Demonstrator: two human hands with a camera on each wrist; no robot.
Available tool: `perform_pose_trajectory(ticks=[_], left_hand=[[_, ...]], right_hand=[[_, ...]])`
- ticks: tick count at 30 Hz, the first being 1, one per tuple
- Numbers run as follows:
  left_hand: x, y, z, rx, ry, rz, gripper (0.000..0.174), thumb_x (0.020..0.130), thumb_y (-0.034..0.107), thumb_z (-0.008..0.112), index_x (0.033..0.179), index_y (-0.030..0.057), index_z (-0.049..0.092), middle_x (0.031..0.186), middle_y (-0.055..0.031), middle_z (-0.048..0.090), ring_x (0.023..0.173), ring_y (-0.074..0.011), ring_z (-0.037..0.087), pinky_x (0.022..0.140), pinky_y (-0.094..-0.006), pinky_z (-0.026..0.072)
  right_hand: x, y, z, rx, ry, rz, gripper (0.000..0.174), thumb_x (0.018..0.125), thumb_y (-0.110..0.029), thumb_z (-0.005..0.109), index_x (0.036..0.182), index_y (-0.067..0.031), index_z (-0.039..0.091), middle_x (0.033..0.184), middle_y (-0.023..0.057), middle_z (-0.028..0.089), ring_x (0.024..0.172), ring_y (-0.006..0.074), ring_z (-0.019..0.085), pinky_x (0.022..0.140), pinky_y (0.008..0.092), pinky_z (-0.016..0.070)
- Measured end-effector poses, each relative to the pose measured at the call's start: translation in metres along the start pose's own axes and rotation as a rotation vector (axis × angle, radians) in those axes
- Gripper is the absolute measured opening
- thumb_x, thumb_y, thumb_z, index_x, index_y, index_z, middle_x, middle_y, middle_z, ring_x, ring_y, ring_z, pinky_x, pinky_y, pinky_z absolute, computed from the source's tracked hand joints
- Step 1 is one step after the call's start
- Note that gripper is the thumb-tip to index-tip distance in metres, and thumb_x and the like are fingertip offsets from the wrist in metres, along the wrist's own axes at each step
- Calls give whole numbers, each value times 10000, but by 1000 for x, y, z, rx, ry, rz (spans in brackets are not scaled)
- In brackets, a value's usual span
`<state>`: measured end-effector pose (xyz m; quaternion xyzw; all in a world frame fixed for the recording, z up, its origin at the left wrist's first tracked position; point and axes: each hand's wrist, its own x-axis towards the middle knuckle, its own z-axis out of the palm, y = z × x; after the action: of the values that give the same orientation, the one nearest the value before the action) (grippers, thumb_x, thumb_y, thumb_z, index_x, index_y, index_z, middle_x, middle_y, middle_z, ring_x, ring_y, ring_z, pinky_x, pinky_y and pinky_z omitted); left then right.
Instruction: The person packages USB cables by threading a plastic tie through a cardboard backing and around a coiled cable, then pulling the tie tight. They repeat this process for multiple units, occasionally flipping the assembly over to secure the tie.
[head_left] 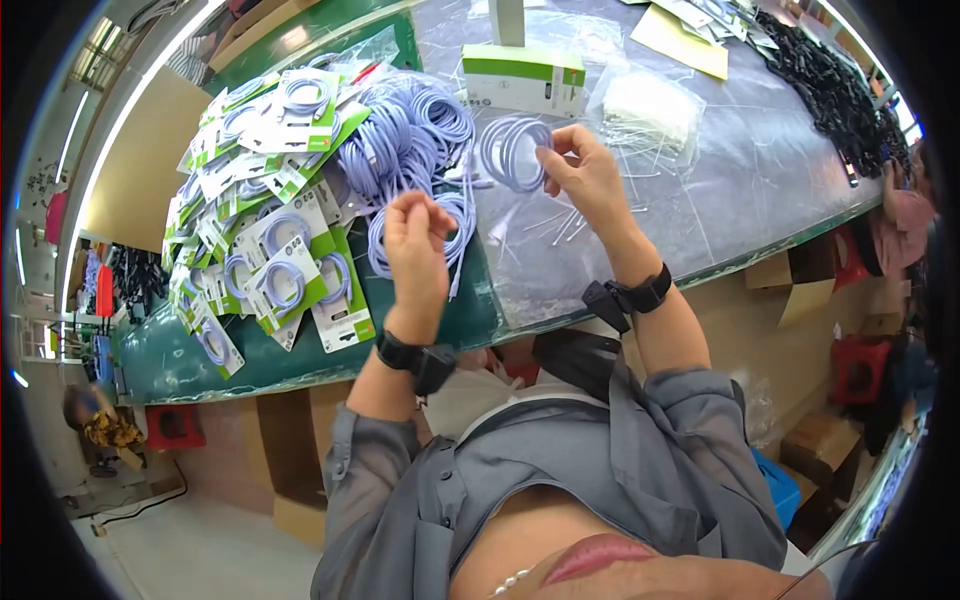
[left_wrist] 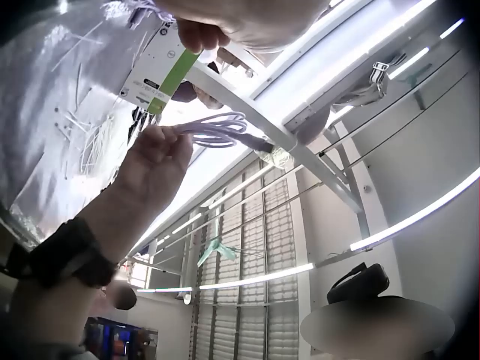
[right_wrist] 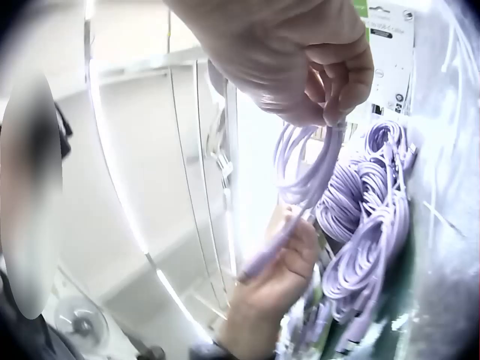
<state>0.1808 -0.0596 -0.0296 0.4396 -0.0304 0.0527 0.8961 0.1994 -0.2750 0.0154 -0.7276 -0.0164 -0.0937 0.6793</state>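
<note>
In the head view my right hand pinches a coiled lilac cable between thumb and fingers, above the grey table covering. The right wrist view shows the loops hanging under the fingertips, with one cable end dangling free. My left hand hovers in front of a heap of lilac cable coils. Its fingers are loosely bent, and nothing shows in them. To the left of it lie many carded cables on green and white cards, piled on the green table.
A green and white box stands at the back. Right of it lies a clear bag of white zip ties, with loose ties nearer me. Black cables are heaped at the far right. The table edge runs before my body.
</note>
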Motion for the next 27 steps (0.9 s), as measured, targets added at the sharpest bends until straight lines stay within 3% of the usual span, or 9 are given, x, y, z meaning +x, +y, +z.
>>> perform_pose_trajectory(ticks=[1, 4, 7, 10, 12, 15, 18, 21, 27], left_hand=[[-7, -10, 9, -33, -23, 12, 146, 951, 69, 481, 1082, 16, 518, 865, -52, 566, 762, -134, 586, 667, -268, 511], [-37, -32, 52, 263, -171, -290, 251, 935, 104, 513, 1167, 13, 480, 828, -55, 573, 725, -103, 556, 644, -236, 468], [-25, -34, 71, 225, -221, -92, 271, 939, 108, 514, 1189, 11, 471, 793, -50, 576, 706, -100, 544, 632, -227, 448], [5, -30, 66, -71, -149, -206, 230, 974, 192, 494, 1094, -2, 525, 757, -47, 561, 663, -107, 532, 608, -226, 428], [12, -25, 59, -124, -143, -239, 248, 979, 224, 488, 1067, -3, 536, 751, -48, 559, 658, -110, 535, 603, -225, 426], [3, -20, 53, -155, -272, -319, 311, 989, 296, 450, 1026, 2, 546, 746, -54, 566, 649, -117, 546, 571, -226, 426], [-14, -27, 52, -7, -298, -391, 367, 1008, 347, 377, 984, 27, 555, 799, -90, 583, 634, -137, 535, 523, -248, 417], [-29, -26, 52, 41, -326, -421, 383, 1009, 360, 366, 988, 28, 555, 798, -95, 582, 603, -138, 527, 508, -246, 412], [-46, -9, 62, 212, -183, -299, 289, 1012, 293, 389, 1074, 35, 504, 693, -41, 528, 472, -61, 409, 405, -205, 309]], right_hand=[[3, -4, -6, 98, 65, 20, 148, 862, -108, 631, 907, 5, 547, 685, 52, 604, 550, 97, 586, 505, 228, 474], [5, 4, -10, 197, 63, 6, 191, 862, -106, 645, 938, 18, 522, 734, 70, 596, 566, 104, 600, 508, 235, 483], [-11, -3, 1, 184, 6, 54, 194, 860, -81, 645, 955, 19, 509, 809, 83, 583, 600, 120, 618, 543, 229, 499], [-32, -2, 12, 217, 144, -234, 196, 879, -64, 616, 1018, 13, 502, 823, 73, 576, 663, 124, 625, 590, 231, 503], [-50, 19, -1, 84, 24, -233, 238, 884, -76, 615, 1066, 8, 486, 845, 72, 580, 663, 123, 620, 586, 231, 499], [-65, 17, 1, -74, -153, 3, 366, 913, -127, 591, 1220, 0, 438, 898, 62, 599, 627, 103, 579, 557, 221, 475], [-53, 12, 4, 368, -64, 69, 390, 983, -191, 468, 1323, -5, 422, 809, 6, 555, 533, 49, 463, 482, 192, 395], [-50, 1, -2, 419, -203, 153, 381, 1001, -213, 422, 1331, -21, 421, 778, -11, 518, 513, 27, 418, 437, 178, 334], [-69, -3, 5, 300, -164, 127, 383, 1011, -314, 385, 1258, -42, 496, 689, -27, 484, 457, 23, 351, 390, 181, 270]])
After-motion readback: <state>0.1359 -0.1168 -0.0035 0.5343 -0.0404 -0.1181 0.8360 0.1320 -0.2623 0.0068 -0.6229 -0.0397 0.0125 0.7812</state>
